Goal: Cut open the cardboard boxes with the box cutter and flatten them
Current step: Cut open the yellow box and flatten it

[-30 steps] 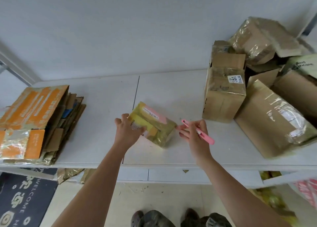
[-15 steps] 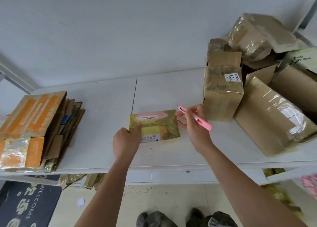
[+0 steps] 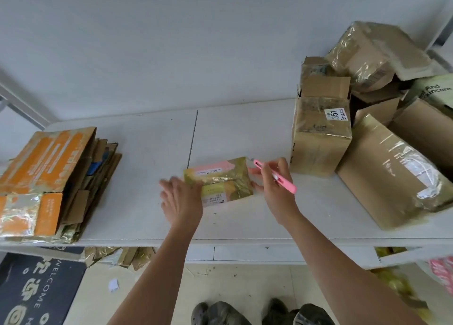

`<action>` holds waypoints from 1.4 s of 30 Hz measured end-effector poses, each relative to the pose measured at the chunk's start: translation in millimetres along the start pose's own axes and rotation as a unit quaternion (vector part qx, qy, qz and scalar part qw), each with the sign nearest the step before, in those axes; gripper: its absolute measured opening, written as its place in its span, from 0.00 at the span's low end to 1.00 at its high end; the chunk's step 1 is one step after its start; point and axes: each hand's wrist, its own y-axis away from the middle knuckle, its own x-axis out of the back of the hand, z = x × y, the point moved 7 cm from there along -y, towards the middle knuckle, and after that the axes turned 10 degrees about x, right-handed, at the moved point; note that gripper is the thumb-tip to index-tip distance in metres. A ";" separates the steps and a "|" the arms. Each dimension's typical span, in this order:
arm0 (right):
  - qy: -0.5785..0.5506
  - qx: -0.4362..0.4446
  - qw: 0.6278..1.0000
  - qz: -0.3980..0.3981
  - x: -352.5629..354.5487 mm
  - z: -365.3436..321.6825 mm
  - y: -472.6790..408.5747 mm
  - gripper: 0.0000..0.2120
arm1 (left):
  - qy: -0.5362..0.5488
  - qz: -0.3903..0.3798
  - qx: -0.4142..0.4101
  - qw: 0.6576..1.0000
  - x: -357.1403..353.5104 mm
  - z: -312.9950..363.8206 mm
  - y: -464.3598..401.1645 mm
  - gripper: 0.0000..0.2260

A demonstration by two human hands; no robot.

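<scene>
The small box now lies flat on the bench, left hand pressing it with straight fingers; right hand fingers pinch the box cutter at its corner, ready to cut

Setting: plain indoor room, likely a home entryway or storage corner | Centre: white folding table against bare white wall | Right: taped cardboard boxes piled | Left: flattened cardboard stack | Lower left: dark "WELCOME" doormat on pale tile floor

left hand flat and open, right hand curled in a grip.
</scene>
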 end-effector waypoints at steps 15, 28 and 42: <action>-0.064 -0.046 0.996 0.048 16.6 15.4 -28.0 0.04 | -0.106 -0.157 -0.238 0.953 -66.6 43.6 -26.3 0.46; 0.050 -0.014 0.999 -0.008 -5.6 19.1 -46.2 0.09 | -0.102 -0.177 -0.238 0.950 -71.2 43.8 -29.7 0.46; 0.134 0.048 0.988 -0.057 -9.7 9.7 -54.4 0.10 | -0.108 -0.189 -0.235 0.947 -66.3 47.0 -23.6 0.45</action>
